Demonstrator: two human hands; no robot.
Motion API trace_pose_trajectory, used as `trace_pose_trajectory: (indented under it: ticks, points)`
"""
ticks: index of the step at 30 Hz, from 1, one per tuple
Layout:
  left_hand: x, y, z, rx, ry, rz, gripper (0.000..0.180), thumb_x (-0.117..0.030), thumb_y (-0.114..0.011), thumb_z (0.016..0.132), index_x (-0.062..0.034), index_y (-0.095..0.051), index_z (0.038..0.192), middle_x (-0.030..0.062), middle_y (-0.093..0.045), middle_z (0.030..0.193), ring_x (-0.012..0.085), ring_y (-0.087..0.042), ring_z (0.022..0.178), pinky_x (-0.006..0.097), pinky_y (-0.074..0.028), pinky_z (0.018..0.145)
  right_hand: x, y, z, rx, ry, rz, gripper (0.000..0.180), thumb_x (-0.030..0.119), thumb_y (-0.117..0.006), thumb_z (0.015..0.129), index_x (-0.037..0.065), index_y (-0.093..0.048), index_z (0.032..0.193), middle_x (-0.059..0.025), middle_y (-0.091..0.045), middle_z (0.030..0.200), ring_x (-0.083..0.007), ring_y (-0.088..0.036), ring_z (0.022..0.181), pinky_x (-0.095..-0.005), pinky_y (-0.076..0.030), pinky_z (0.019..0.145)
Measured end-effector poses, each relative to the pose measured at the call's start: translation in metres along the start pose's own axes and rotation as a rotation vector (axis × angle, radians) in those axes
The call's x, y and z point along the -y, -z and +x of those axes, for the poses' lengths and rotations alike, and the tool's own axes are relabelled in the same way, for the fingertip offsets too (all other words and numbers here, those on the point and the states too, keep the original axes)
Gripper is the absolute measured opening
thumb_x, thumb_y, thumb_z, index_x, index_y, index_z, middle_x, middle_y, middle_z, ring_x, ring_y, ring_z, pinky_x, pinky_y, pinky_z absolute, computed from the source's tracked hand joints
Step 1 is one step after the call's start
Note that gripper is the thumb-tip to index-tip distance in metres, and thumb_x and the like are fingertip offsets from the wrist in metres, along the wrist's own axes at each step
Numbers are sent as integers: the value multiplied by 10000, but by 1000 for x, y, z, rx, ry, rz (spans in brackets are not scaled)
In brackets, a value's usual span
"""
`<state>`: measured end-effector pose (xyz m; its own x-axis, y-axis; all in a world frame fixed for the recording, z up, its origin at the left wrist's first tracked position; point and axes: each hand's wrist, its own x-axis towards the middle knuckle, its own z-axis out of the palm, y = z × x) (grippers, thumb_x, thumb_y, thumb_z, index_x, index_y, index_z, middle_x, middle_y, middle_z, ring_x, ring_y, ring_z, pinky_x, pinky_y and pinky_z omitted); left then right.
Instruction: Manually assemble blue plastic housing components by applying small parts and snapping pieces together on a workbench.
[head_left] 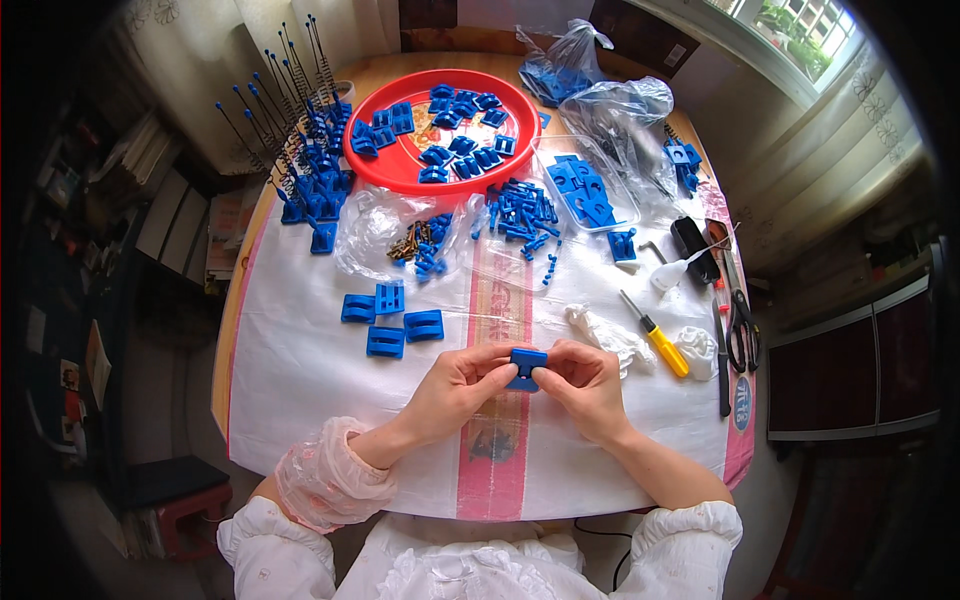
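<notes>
Over the near part of a white sheet [300, 400], a person's hands are meeting at one small blue block [528, 358]; the left hand [465, 385] is pinching its left side and the right hand [585, 392] its right, thumbs pressing on the near face, fingers curling behind; the two-sided hold is probably steadying a piece too small for a fuller grip, and leaving part of its face in plain sight. Just beyond the left hand, four parts [385, 342] are lying loose, probably for easy reach; further back, a red tray [420, 189] is holding more blue pieces in clusters, its raised rim likely stopping them from straying; nearer, a clear bag [362, 235] is spreading around brass pins [408, 243], while blue rods [525, 212] are lying heaped beside it; such small stock is seemingly being grouped by kind. At far left, sprung parts [325, 190] are standing upright, perhaps to avoid tangling; to the right, a yellow screwdriver [665, 350] and scissors [742, 335] are resting apart from the hands, apparently leaving the middle free for handling.
</notes>
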<state>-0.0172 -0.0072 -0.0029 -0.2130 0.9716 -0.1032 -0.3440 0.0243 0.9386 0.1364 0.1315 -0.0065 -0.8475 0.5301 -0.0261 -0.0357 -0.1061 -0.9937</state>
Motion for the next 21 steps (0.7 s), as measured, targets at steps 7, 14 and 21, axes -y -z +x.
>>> trace_pose_trajectory:
  ticks: [7, 14, 21]
  points:
    - [1, 1, 0, -2, 18, -4, 319, -90, -523, 993, 11, -568, 1292, 75, -640, 1181, 138, -624, 1059, 303, -550, 925, 1, -1, 0, -9, -5, 15, 90, -21, -681, 849, -36, -693, 938, -20, -660, 865, -43, -606, 793, -198, -490, 702]
    - [1, 0, 1, 4, 2, -10, 313, -89, -520, 996, 15, -569, 1286, 77, -639, 1178, 137, -621, 1061, 308, -552, 927, 1, 0, 0, -1, 1, 0, 91, -20, -683, 849, -36, -692, 938, -21, -663, 876, -45, -608, 796, -204, -494, 706]
    - [3, 1, 0, -4, -13, -15, 331, -93, -546, 994, 10, -560, 1309, 85, -659, 1164, 139, -646, 1028, 262, -527, 913, 1, -1, 0, 0, -6, 1, 97, -16, -684, 849, -38, -693, 943, -24, -663, 876, -50, -611, 797, -209, -497, 714]
